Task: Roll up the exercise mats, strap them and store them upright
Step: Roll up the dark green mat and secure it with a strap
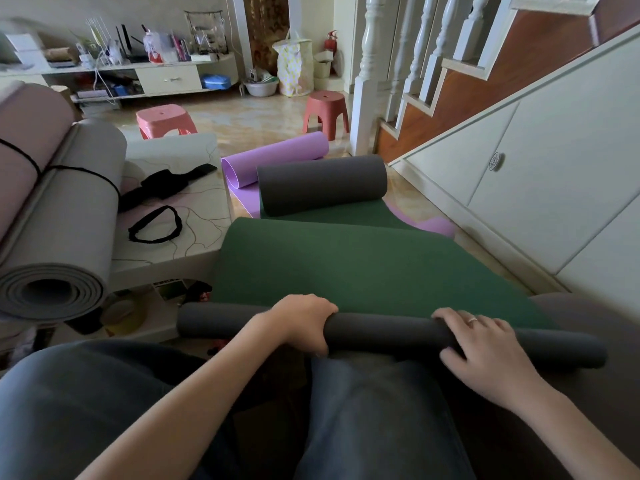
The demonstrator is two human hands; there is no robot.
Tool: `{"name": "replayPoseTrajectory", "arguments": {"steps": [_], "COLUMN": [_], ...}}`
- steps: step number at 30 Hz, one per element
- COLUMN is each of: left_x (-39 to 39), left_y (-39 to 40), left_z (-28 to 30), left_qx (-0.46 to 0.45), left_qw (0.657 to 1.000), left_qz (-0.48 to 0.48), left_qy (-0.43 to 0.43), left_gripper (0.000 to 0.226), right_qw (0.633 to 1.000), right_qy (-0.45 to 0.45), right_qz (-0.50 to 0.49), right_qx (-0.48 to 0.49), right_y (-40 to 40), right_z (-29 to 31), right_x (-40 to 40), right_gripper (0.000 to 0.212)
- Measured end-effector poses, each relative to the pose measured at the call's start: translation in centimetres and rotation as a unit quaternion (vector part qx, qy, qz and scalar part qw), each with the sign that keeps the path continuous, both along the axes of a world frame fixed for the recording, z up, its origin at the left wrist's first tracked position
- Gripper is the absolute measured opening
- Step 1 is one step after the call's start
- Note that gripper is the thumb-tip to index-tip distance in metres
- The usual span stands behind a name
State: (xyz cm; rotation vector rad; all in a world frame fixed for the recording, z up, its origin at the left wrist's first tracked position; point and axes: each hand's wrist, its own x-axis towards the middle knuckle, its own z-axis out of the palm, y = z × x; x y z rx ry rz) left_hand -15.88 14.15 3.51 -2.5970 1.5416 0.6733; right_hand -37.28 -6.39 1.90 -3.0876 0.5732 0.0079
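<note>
A green mat with a dark grey underside point(356, 268) stretches away from my lap across the floor. Its near end is rolled into a thin grey tube point(381, 332) lying across my knees. My left hand point(304, 322) grips the tube near its middle, fingers curled over the top. My right hand point(485, 344) lies over the tube further right, fingers bent round it, a ring on one finger. The mat's far end is curled into a thick grey roll point(322, 183). A purple mat point(273, 161) lies partly rolled beneath and behind it.
Two rolled mats, pink point(24, 140) and grey point(65, 230), bound with black cord, lie on a low white table point(180, 237) at left, with black straps point(156, 225) beside them. Two red stools point(325, 112) stand beyond. A white cabinet wall point(554, 188) under the staircase runs along the right.
</note>
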Motion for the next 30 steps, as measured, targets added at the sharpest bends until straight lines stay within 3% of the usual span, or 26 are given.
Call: {"name": "replayPoseTrajectory", "arguments": {"steps": [3, 7, 11, 14, 16, 18, 23, 27, 28, 30], "left_x": [0.9, 1.1, -0.4, -2.0, -3.2, -3.8, -1.9, -0.7, -0.6, -0.4], "left_y": [-1.0, -1.0, 0.7, 0.5, -0.4, -1.4, -3.2, -3.4, -3.4, -3.8], "left_z": [1.1, 0.7, -0.7, -1.6, -1.7, -1.4, 1.0, 2.2, 2.5, 2.8], "left_qx": [0.042, 0.039, -0.039, -0.122, -0.129, -0.111, -0.021, -0.013, -0.004, 0.020], "left_qw": [0.996, 0.994, 0.996, 0.965, 0.953, 0.963, 0.986, 0.995, 0.996, 0.997], "left_qz": [0.009, 0.034, 0.071, 0.031, 0.009, 0.001, -0.053, -0.052, -0.049, -0.046], "left_qy": [0.076, 0.099, -0.033, -0.232, -0.275, -0.247, -0.157, -0.082, -0.074, -0.061], "left_gripper": [0.035, 0.035, 0.049, 0.074, 0.093, 0.093, 0.062, 0.040, 0.039, 0.041], "right_qw": [0.996, 0.998, 0.995, 0.992, 0.994, 0.997, 0.998, 0.993, 0.990, 0.993], "right_qy": [0.081, 0.057, 0.086, 0.106, 0.094, 0.072, 0.036, -0.048, -0.085, -0.062], "right_qz": [-0.021, -0.013, 0.045, 0.046, 0.037, 0.020, -0.041, -0.067, -0.056, -0.057], "right_qx": [-0.032, -0.037, 0.006, 0.043, 0.045, 0.009, -0.044, -0.083, -0.096, -0.079], "right_y": [0.7, 0.4, -0.8, -1.3, -1.1, -0.5, 0.7, 1.1, 1.2, 1.5], "right_z": [0.3, 0.8, 1.2, 1.7, 1.8, 1.1, 0.8, -0.4, -1.0, -0.8], "right_x": [1.1, 3.6, 5.3, 5.8, 5.7, 5.1, 3.6, 3.6, 3.6, 3.9], "right_gripper": [0.066, 0.044, 0.040, 0.040, 0.038, 0.036, 0.040, 0.069, 0.069, 0.057]}}
